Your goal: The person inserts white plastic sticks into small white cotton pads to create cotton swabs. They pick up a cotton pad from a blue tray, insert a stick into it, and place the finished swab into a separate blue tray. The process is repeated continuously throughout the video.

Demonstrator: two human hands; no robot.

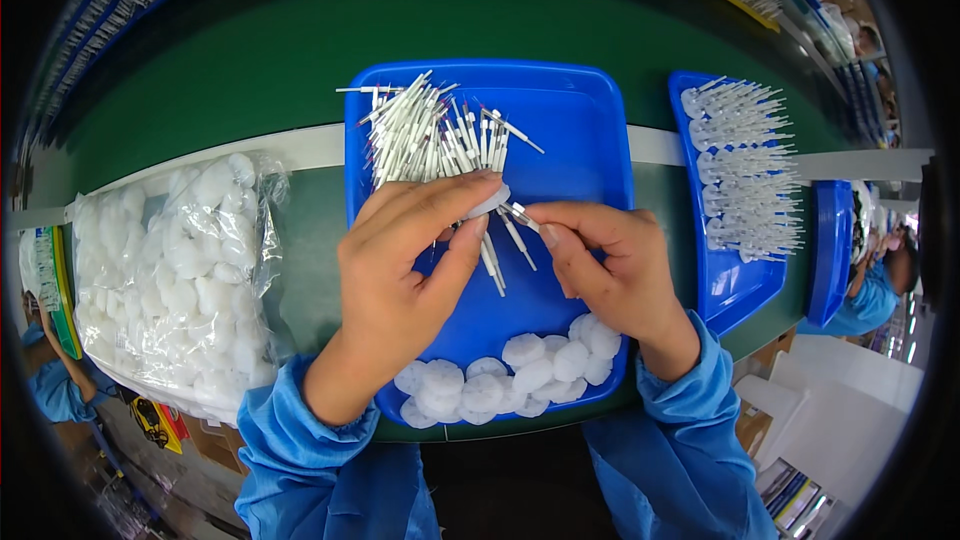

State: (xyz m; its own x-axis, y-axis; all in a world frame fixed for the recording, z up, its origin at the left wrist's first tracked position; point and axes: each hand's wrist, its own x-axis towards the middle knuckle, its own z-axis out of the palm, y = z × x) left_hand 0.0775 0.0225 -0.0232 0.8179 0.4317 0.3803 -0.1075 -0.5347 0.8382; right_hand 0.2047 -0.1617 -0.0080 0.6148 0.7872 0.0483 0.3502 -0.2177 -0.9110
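My left hand [395, 250] pinches a translucent white plastic disc [490, 203] between thumb and fingers, over the middle of a blue tray [490, 68]. Against the disc's right edge, my right hand [610, 260] holds a thin white stick [521, 218] between thumb and forefinger; whether its tip sits in the disc I cannot tell. A heap of similar white sticks [412, 135] with thin metal ends lies in the tray's far left part, partly hidden behind my left hand. Loose white discs [485, 390] line its near edge. A few sticks lie just below my fingers.
On the left a clear plastic bag [185, 250] bulges with white discs. At the right, a blue tray [735, 295] carries rows of discs with sticks attached [745, 170]. Another blue tray [828, 250] stands beyond it. Blue-sleeved people [875, 290] sit at both sides.
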